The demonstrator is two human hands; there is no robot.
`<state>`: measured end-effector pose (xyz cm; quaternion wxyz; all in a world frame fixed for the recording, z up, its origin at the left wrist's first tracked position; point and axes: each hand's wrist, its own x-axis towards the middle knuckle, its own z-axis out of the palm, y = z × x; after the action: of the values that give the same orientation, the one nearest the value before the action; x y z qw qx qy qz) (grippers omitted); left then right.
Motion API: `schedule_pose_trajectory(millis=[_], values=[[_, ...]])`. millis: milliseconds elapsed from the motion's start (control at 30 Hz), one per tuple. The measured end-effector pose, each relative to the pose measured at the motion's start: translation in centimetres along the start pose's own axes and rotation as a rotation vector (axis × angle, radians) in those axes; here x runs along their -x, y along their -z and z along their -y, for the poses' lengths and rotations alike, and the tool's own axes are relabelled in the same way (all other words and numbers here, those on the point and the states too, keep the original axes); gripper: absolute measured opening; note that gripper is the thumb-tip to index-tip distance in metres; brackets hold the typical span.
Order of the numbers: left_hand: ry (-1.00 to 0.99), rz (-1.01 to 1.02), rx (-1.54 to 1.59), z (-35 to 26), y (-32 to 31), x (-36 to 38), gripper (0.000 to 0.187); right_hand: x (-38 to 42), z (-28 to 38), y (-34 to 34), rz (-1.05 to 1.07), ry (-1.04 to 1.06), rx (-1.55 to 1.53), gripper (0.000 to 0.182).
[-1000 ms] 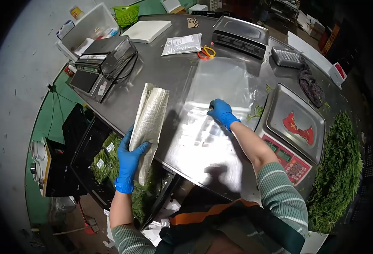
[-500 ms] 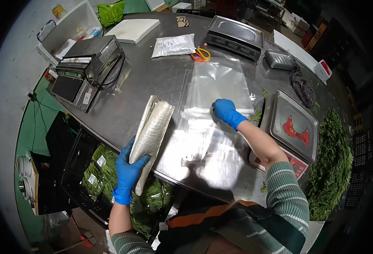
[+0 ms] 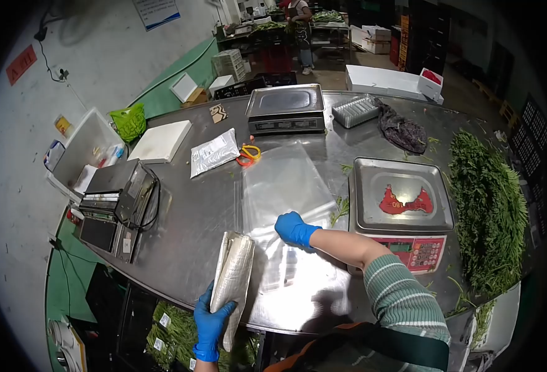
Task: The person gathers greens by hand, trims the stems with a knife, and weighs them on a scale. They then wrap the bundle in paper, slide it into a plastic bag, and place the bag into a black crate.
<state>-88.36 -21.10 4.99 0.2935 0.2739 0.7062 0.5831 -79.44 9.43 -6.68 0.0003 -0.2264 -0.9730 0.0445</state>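
My left hand (image 3: 211, 323), in a blue glove, grips a folded, shiny off-white sheet (image 3: 237, 273) that stands roughly upright at the table's front edge. Its thumb lies across the front of the fold. My right hand (image 3: 293, 229), gloved too, rests with curled, closed fingers over the near end of a stack of clear plastic bags (image 3: 281, 180). What its fingertips pinch, if anything, is hidden. Scissors (image 3: 249, 155) with orange and yellow handles lie beyond the bags, beside a silvery printed packet (image 3: 215, 152).
On the right stands a scale (image 3: 402, 198) with a red keypad, beside a heap of leafy greens (image 3: 488, 211). A second scale (image 3: 286, 108) is at the back. A black machine (image 3: 118, 204) occupies the left. Bagged greens (image 3: 174, 335) sit below the front edge. A person (image 3: 301, 31) stands far off.
My view has tilted up, showing more of the room. Both hands appear lower in view. The left keeps hold of the folded sheet; the right stays closed at the bags' near end.
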Motion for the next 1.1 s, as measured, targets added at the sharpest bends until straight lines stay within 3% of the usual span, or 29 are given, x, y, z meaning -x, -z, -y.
schedule_pose_trajectory(millis=[167,267,367,433,533,700,900,933,1000,1100], values=[[-0.022,-0.004,-0.030,-0.1,-0.6,0.7,0.062,-1.0,-0.6,-2.0,-0.166,-0.042,0.035,0.014],[0.003,-0.008,-0.023,-0.1,-0.8,1.3,0.062,-1.2,-1.9,-1.1,-0.071,-0.129,-0.086,0.015],[0.022,-0.009,-0.020,-0.7,-0.9,1.5,0.062,-0.8,-2.5,0.5,-0.132,-0.242,-0.319,0.017],[-0.056,-0.015,-0.117,-0.9,-1.0,1.8,0.061,0.2,-1.9,2.2,-0.263,-0.206,-0.464,0.016],[-0.063,-0.009,-0.189,-1.8,-1.2,1.7,0.060,1.0,-1.1,2.5,-0.240,-0.220,-0.566,0.026],[-0.046,-0.011,-0.115,-1.9,-2.4,1.5,0.061,2.2,-0.6,0.4,0.041,-0.231,-0.522,0.030],[-0.102,0.024,-0.271,-1.2,-3.7,2.0,0.062,3.8,0.8,1.9,-0.279,-0.147,-0.448,0.030],[-0.095,0.012,-0.267,-1.2,-4.0,2.0,0.062,3.9,0.7,0.6,-0.073,-0.129,-0.329,0.032],[-0.025,0.061,-0.303,-1.5,-4.5,2.1,0.063,4.5,0.5,-2.0,0.014,-0.083,-0.255,0.031],[-0.075,0.048,-0.509,-0.3,-4.6,2.1,0.061,4.3,-0.6,-1.5,-0.240,-0.103,-0.519,0.027]])
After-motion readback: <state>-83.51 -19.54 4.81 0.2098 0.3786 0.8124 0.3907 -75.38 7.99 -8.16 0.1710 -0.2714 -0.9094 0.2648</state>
